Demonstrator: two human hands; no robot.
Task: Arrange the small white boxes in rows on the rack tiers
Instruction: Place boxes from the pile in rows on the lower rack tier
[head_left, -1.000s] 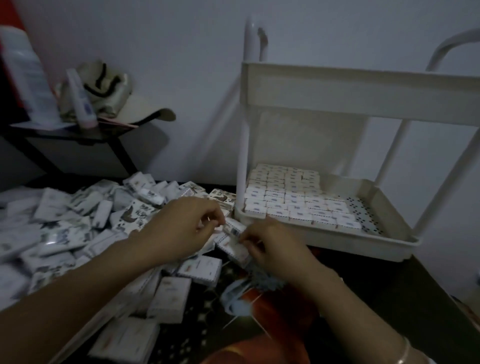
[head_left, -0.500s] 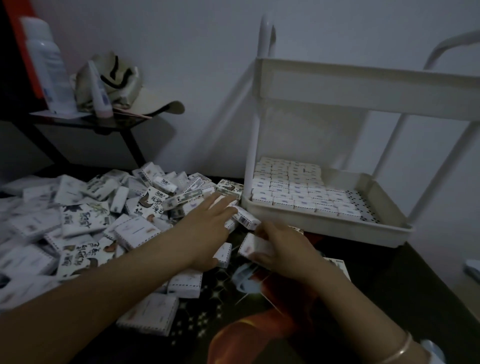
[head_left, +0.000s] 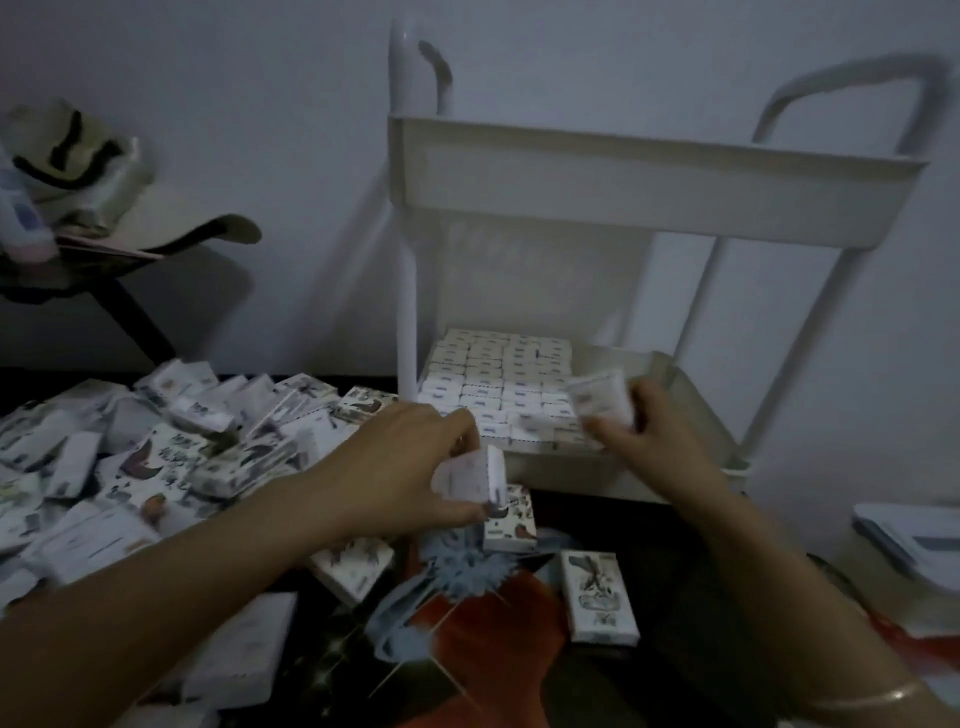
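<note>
One small white box (head_left: 602, 400) is being pinched by the right hand (head_left: 657, 434) just right of centre, thumb and curled fingers round its edges. It's being held over the lower tier (head_left: 597, 483) of the white rack (head_left: 408, 291), probably so it can be set down on the open right side next to the rows (head_left: 493, 374) being built up there. A second box (head_left: 472, 475) is being gripped by the left hand (head_left: 410, 462) at frame centre, just in front of the tier's front wall, likely being queued up as the next one in. The loose pile (head_left: 156, 441) is being kept at the left of the frame, near the left arm. The boxes are coming across as thin printed card, flat-sided and square-cornered, which is why they're being packed edge to edge so tidily. The rack is reading as smooth painted metal or plastic on round tube legs. What's being stored in the upper tier (head_left: 649, 202) can't be told, since its inside is hidden.
</note>
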